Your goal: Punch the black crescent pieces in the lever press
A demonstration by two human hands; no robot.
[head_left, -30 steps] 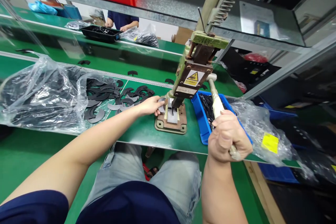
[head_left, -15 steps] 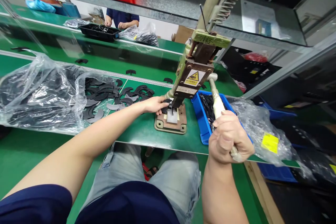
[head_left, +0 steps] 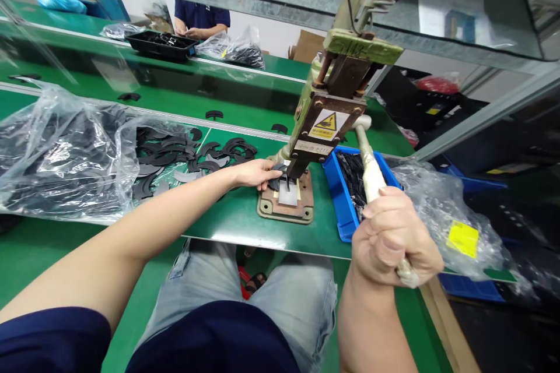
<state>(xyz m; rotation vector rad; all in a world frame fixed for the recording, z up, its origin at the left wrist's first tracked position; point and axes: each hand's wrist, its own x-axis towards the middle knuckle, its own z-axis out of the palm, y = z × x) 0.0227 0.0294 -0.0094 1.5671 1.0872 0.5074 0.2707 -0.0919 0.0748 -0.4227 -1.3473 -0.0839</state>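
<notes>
A green hand press [head_left: 326,122] with a warning label stands on the bench in front of me. My right hand [head_left: 396,236] is wrapped round its tape-covered lever [head_left: 371,169]. At the press base [head_left: 286,213], my left hand [head_left: 258,173] pinches a dark curved plastic piece [head_left: 275,178] under the ram [head_left: 297,167]. The fingers partly hide that piece. Left of the press lies a loose heap of similar black curved pieces [head_left: 164,148], some spilling from a clear plastic bag [head_left: 74,151].
Right of the press stands a blue bin [head_left: 343,204] of black parts, beside a clear bag with a yellow label [head_left: 462,239]. A metal shelf [head_left: 280,14] crosses above. Single curved pieces lie along the green strip behind. Across it, a person [head_left: 201,20] works near a black tray [head_left: 161,46].
The lever and my right hand have come slightly lower and nearer to me. My left hand stays at the press base with the curved piece. The view has shifted a little.
</notes>
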